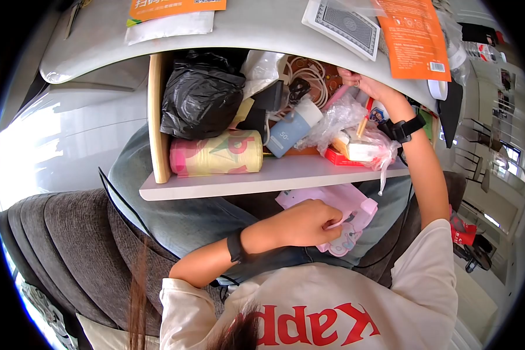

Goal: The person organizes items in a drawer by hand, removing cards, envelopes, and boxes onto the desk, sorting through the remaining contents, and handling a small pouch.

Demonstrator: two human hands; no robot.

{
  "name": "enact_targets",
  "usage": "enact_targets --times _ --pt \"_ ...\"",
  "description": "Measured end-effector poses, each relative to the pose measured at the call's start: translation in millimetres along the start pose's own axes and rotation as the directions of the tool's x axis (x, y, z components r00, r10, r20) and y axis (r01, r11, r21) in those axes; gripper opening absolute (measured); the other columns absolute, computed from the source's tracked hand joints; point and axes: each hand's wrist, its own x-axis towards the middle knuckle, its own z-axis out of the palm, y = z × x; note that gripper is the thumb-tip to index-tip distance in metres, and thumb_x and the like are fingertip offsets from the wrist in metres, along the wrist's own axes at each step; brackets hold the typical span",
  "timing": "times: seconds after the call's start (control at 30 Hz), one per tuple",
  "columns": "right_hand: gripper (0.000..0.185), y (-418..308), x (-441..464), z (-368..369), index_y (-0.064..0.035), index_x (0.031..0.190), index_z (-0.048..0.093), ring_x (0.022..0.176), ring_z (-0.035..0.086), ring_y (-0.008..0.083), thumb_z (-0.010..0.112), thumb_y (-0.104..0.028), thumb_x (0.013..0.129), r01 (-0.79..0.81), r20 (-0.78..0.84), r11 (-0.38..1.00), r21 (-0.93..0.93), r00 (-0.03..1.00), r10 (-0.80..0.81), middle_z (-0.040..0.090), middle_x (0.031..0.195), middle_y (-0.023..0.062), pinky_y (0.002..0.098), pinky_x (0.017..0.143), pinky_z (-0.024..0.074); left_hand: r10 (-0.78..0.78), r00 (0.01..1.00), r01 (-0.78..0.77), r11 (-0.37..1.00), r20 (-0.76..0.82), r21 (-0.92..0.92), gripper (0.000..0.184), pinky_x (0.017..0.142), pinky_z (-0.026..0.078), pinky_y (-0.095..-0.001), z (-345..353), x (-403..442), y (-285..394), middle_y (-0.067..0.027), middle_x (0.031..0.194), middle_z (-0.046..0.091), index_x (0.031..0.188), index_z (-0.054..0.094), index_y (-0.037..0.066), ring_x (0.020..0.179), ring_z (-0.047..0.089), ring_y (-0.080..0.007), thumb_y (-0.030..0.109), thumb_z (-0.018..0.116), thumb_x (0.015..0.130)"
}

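My left hand is closed on a pink pouch with a cartoon print, above my lap and in front of the open drawer. My right hand reaches into the back right of the drawer, its fingers curled and partly hidden; I cannot make out what they hold. Just below them lies a pink strip. Nearby are a crumpled clear plastic bag, a bagged box and a blue-and-white box marked 50+.
The drawer also holds a black plastic bag, a yellow-and-pink roll and coiled white cables. On the grey tabletop above are playing cards and an orange packet. A grey sofa is at left.
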Motion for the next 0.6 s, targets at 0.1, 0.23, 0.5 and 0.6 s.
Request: enact_targets --times 0.1,0.23,0.5,0.6 --pt "0.02 -9 -7 20 -0.0066 0.083 0.045 0.058 0.028 0.0066 0.043 -0.022 0.096 -0.066 -0.254 0.995 0.073 0.964 0.082 0.038 0.069 -0.0024 0.0209 0.053 0.028 -0.006 1.0 0.006 1.0 -0.004 -0.006 0.027 0.049 0.038 -0.0399 0 0 1 -0.0174 0.054 0.048 0.066 0.048 0.0 0.05 0.051 -0.0343 0.019 0.056 0.084" --pt "0.019 1 -6 -2 -0.0047 0.088 0.049 0.059 0.031 0.0067 0.044 -0.021 0.095 -0.077 -0.093 0.995 0.068 0.992 0.083 0.044 0.071 -0.0003 0.0203 0.053 0.0285 0.005 1.0 -0.005 1.0 -0.008 0.009 0.027 0.049 0.038 -0.0396 0 -1 -1 -0.0172 0.054 0.048 0.066 0.048 0.0 0.05 0.051 -0.0341 0.019 0.056 0.084" --pt "0.023 2 6 33 -0.0029 0.086 0.057 0.059 0.039 0.0035 0.054 -0.025 0.092 0.124 -0.148 0.47 -0.874 0.853 -0.5 0.051 0.073 -0.0011 0.0183 0.053 0.0319 0.006 1.0 -0.006 1.0 -0.001 0.012 0.027 0.049 0.038 -0.0395 -1 0 2 -0.0174 0.054 0.049 0.066 0.047 -0.001 0.05 0.051 -0.0339 0.018 0.057 0.083" --pt "0.024 -2 -1 23 -0.0021 0.09 0.059 0.06 0.04 0.0028 0.055 -0.026 0.092 -0.001 -0.262 0.759 -0.651 0.939 -0.223 0.052 0.074 -0.0009 0.0188 0.054 0.0332 0.012 1.0 -0.012 1.0 -0.011 0.007 0.027 0.049 0.039 -0.0394 0 0 1 -0.0175 0.054 0.049 0.066 0.048 -0.001 0.05 0.051 -0.0338 0.018 0.057 0.083"
